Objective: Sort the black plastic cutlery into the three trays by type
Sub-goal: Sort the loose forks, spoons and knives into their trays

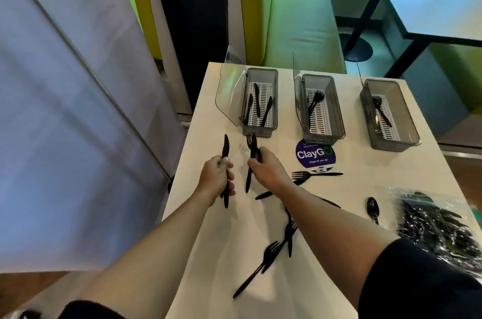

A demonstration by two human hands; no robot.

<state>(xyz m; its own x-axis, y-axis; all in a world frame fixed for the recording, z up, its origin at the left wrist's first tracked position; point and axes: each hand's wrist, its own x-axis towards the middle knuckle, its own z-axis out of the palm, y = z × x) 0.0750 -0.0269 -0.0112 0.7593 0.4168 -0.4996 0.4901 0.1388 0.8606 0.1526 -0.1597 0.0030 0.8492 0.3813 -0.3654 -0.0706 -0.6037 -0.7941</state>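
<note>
Cafeteria; booth seat (297,18), ClayGo sticker (315,153), cutlery trays (323,107)

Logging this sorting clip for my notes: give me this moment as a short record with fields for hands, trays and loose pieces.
left hand: grips a knife
right hand: grips a fork
left tray: knives inside, lid open
middle tray, right tray: black cutlery inside, type unclear
loose: forks and a spoon on the table
bag: holds more pieces, table's right edge
</note>
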